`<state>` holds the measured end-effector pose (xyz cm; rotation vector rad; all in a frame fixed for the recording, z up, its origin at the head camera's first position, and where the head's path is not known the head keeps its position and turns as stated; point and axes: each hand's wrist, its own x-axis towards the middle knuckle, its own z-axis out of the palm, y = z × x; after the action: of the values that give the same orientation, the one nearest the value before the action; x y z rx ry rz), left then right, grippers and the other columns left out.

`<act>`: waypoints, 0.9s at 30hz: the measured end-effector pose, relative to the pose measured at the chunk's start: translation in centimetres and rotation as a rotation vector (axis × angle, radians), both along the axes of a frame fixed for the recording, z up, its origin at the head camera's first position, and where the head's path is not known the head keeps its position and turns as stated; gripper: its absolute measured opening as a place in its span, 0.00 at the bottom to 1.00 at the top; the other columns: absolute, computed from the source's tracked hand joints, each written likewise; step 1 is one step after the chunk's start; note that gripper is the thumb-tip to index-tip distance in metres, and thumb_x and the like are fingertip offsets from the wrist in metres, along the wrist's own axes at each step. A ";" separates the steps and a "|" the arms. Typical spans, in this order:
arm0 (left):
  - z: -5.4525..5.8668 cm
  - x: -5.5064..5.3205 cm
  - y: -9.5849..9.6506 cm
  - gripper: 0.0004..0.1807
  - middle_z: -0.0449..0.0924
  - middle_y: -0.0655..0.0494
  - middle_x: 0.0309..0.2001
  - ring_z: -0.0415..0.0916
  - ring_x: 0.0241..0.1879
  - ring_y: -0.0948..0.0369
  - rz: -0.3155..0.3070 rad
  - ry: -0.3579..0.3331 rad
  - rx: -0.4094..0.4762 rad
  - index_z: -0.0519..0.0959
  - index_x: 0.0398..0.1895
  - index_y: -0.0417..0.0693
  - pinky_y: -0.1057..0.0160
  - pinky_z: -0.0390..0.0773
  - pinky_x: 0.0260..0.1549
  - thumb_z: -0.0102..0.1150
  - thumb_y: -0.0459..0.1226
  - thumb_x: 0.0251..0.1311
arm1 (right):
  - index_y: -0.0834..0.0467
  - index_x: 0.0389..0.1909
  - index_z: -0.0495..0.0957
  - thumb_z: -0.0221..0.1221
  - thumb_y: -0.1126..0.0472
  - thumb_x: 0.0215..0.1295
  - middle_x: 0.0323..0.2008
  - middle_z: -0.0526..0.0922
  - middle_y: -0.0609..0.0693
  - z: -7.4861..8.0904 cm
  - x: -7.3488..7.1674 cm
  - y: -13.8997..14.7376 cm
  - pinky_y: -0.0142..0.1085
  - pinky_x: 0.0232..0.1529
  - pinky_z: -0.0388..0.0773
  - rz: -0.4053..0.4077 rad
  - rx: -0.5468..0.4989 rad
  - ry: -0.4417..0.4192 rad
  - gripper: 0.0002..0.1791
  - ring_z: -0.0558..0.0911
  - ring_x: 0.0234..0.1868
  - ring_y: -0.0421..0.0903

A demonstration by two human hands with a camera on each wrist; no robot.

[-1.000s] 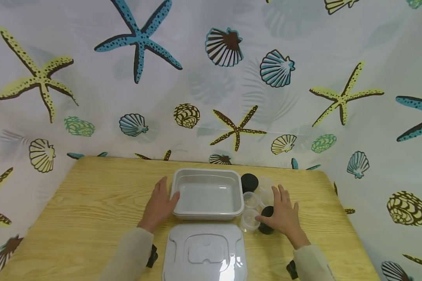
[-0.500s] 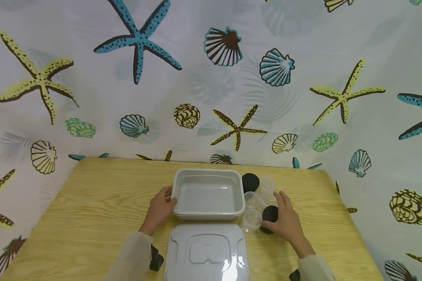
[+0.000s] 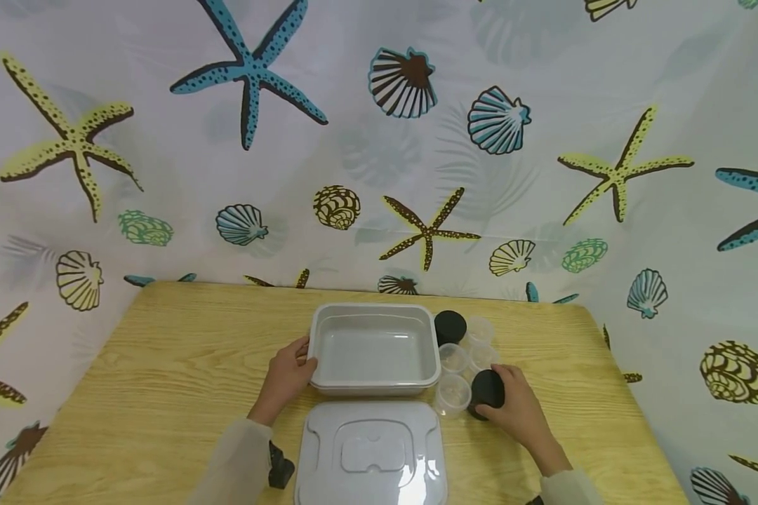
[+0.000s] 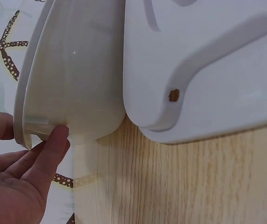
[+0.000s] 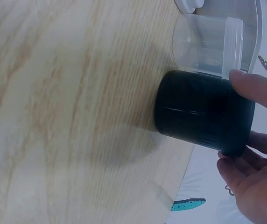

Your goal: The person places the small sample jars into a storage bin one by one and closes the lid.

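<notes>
A white plastic bin (image 3: pixel 374 351) stands on the wooden table. At its left end my left hand (image 3: pixel 287 373) grips the rim, thumb above and fingers tucked under, as the left wrist view shows on the bin's wall (image 4: pixel 77 79). To the right, my right hand (image 3: pixel 521 408) holds a black lidded jar (image 3: pixel 488 390) near its top, thumb on one side and fingers on the other. In the right wrist view the black jar (image 5: pixel 199 112) is upright with its base at the table, close beside a clear plastic jar (image 5: pixel 206 44).
In front of the bin lies a white lid (image 3: pixel 373 449). Several clear jars (image 3: pixel 453 394) and a second black jar (image 3: pixel 450 327) cluster at the bin's right side. A patterned curtain (image 3: pixel 354 140) hangs behind the table (image 3: pixel 164 365).
My left hand has come in to the bin's left rim and taken hold of it. My right hand has lowered from above the jars and closed its fingers around the front black jar.
</notes>
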<state>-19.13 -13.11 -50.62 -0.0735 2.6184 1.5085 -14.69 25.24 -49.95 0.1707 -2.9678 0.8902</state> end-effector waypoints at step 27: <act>-0.3 1.2 -0.2 0.28 0.69 0.31 0.61 0.74 0.56 0.41 0.012 0.013 0.047 0.59 0.68 0.30 0.56 0.82 0.46 0.49 0.32 0.67 | 0.68 0.63 0.65 0.71 0.62 0.48 0.58 0.71 0.68 -1.2 0.9 0.3 0.57 0.56 0.72 -0.026 -0.110 0.014 0.41 0.73 0.57 0.65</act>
<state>-17.89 -13.26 -50.88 -0.0754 2.5953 1.5787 -13.80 25.50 -51.16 0.1337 -2.8912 1.0411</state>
